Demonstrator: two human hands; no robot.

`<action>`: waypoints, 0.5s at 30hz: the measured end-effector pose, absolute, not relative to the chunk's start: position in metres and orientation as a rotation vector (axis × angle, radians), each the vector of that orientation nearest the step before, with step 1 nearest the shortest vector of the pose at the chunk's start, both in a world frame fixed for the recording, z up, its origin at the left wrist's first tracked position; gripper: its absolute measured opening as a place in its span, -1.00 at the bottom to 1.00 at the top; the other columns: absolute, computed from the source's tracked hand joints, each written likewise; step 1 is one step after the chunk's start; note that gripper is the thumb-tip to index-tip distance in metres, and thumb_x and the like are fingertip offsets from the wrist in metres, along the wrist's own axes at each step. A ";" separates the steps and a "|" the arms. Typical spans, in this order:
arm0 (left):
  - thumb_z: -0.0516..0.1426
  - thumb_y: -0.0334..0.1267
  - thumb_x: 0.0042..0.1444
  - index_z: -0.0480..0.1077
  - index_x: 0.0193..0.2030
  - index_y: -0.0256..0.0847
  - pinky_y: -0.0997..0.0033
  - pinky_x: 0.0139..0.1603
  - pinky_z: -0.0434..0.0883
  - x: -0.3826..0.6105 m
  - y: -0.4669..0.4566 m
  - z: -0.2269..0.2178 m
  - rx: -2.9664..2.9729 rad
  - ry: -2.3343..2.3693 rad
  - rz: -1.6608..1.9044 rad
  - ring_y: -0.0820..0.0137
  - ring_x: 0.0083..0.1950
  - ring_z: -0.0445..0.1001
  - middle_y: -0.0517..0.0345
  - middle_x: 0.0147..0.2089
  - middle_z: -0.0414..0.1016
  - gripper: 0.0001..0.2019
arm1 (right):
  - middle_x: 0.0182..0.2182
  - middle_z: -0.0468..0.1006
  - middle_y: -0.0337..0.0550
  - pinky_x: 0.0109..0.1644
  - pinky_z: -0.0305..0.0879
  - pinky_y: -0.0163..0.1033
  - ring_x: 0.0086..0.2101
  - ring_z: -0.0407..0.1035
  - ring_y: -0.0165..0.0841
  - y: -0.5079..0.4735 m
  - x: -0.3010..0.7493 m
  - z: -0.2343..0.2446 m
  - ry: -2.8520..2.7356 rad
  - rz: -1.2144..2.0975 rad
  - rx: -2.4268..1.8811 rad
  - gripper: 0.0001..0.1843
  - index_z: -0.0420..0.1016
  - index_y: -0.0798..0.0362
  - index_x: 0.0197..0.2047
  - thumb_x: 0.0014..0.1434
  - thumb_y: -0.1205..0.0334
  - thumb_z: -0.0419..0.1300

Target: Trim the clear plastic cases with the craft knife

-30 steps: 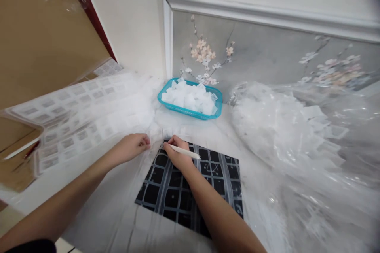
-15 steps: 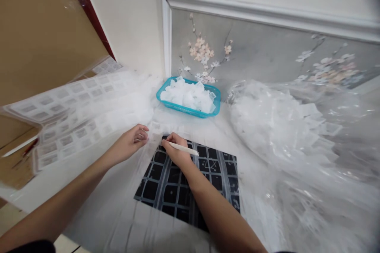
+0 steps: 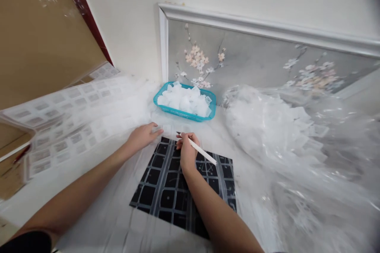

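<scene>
My right hand (image 3: 188, 152) is closed around a slim white pen-like tool (image 3: 204, 153) with a dark pointed tip. The tip points up and left, just past the far edge of a black board (image 3: 172, 176) marked with a pale grid. My right wrist lies over that board. Beyond its far left corner, my left hand (image 3: 143, 136) reaches low over the whitish table surface, thumb and forefinger apart. Faint translucent squares lie near those fingertips; whether they touch is unclear. Behind both hands stands a blue plastic basket (image 3: 184, 116) heaped with small white translucent pieces (image 3: 182, 99).
Sheets of translucent squares (image 3: 63, 104) are piled on the left, near brown cardboard (image 3: 38, 39). To the right, a large clear plastic bag (image 3: 267, 126) bulges with white pieces. A framed flower picture (image 3: 249, 55) leans against the wall at the back.
My right hand has shifted right from the board's far left corner, and the tool's dark tip now shows. My left hand has moved right toward that corner, its fingers straighter than before.
</scene>
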State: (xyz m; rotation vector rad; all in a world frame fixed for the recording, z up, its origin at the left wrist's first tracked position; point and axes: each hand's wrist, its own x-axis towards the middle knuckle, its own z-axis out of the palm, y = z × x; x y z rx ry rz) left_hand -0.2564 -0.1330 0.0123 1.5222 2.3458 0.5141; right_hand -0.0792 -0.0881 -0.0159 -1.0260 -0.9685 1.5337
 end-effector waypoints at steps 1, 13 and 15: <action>0.01 0.23 0.15 0.40 0.08 -0.18 0.20 -0.17 0.36 -0.255 -0.129 0.011 1.644 2.455 0.427 0.07 -0.13 0.46 -0.07 -0.19 0.48 -0.42 | -0.51 0.56 -0.24 -0.60 0.18 -0.35 -0.65 0.26 -0.47 -0.086 -0.079 -0.016 -0.972 1.541 -1.021 -0.77 0.29 0.02 -0.44 0.06 0.08 0.20; 0.04 0.00 0.26 0.22 0.23 -0.20 0.12 0.22 0.27 -0.274 -0.108 -0.031 2.218 1.916 0.818 0.17 0.18 0.34 -0.07 0.16 0.38 -0.51 | -0.52 0.57 -0.18 -0.28 0.49 -0.20 -0.43 0.50 -0.30 -0.074 -0.078 -0.019 -1.075 1.795 -1.060 -0.76 0.39 0.06 -0.48 0.00 0.08 0.27; 0.05 -0.02 0.25 0.20 0.23 -0.18 0.15 0.20 0.30 -0.271 -0.111 -0.029 2.145 1.891 0.984 0.19 0.17 0.36 -0.06 0.15 0.37 -0.53 | -0.52 0.56 -0.18 -0.28 0.48 -0.22 -0.43 0.49 -0.33 -0.071 -0.077 -0.025 -1.142 1.747 -1.013 -0.73 0.42 0.07 -0.46 0.02 0.03 0.26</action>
